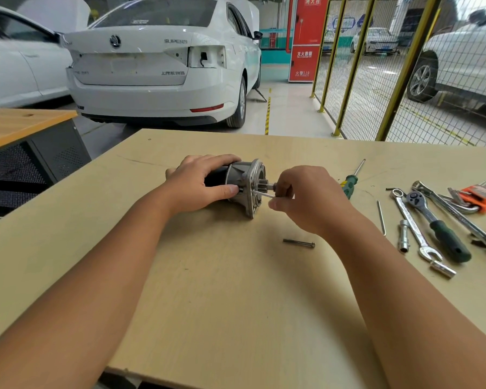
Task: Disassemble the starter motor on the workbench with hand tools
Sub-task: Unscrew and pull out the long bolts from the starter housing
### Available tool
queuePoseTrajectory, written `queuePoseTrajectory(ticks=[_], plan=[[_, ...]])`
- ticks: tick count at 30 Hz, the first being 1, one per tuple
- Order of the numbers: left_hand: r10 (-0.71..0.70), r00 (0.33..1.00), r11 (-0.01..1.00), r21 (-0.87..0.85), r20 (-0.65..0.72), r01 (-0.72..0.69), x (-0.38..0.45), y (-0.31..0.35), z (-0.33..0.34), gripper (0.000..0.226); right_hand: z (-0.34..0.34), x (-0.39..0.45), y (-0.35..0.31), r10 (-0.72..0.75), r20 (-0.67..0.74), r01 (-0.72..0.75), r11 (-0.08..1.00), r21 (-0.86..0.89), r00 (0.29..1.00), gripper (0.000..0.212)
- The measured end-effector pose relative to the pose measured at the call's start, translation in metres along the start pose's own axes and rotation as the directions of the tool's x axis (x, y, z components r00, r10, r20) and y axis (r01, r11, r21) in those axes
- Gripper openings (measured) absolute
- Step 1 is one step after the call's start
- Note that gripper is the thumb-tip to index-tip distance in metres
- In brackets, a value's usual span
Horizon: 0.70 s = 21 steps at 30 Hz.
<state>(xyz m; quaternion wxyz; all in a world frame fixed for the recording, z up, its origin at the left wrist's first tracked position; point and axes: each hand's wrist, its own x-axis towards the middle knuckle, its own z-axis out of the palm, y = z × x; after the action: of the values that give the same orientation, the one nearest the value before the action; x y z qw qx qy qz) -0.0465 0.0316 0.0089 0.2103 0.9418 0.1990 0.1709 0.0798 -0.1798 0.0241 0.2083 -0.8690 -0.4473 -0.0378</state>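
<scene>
Your left hand [197, 186] wraps its fingers around the starter motor [240, 182], which lies on its side mid-worktop [208, 276], nearer the far edge. Your right hand [306, 197] pinches a thin bolt [261, 194] at the motor's flange. Another bolt [298, 243] lies loose nearby.

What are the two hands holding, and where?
Left hand grips the starter motor round its dark body; right hand pinches a long bolt by its outer end.

The starter motor [240, 182], a black cylinder with a grey cast-metal flanged nose, lies on its side mid-bench, nose pointing right. A thin silver through-bolt [264, 195] sticks out from its flange.
</scene>
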Motion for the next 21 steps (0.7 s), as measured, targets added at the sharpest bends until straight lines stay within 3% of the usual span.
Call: queuePoseTrajectory(ticks=[5, 9, 16, 21], plan=[[0.004, 1.0, 1.0, -0.004, -0.014, -0.004, 0.001, -0.0003, 0.0011, 0.055, 0.0026, 0.0005, 0.0026, -0.028, 0.01, 0.026, 0.989, 0.147, 1.0, 0.02], [0.002, 1.0, 1.0, -0.005, -0.011, -0.002, 0.0007, -0.0006, 0.0009, 0.057, 0.0001, 0.0019, 0.0031, -0.024, 0.067, 0.016, 0.993, 0.117, 0.997, 0.04], [0.005, 1.0, 1.0, -0.005, -0.01, -0.005, 0.0004, 0.0001, 0.0, 0.059, 0.001, 0.0003, -0.0005, 0.002, 0.033, -0.001, 1.0, -0.022, 0.999, 0.018], [0.006, 1.0, 1.0, -0.004, -0.004, -0.006, -0.0003, 0.0007, 0.0002, 0.056, 0.0031, 0.0012, 0.0007, 0.008, -0.012, -0.008, 0.999, 0.047, 1.0, 0.02]])
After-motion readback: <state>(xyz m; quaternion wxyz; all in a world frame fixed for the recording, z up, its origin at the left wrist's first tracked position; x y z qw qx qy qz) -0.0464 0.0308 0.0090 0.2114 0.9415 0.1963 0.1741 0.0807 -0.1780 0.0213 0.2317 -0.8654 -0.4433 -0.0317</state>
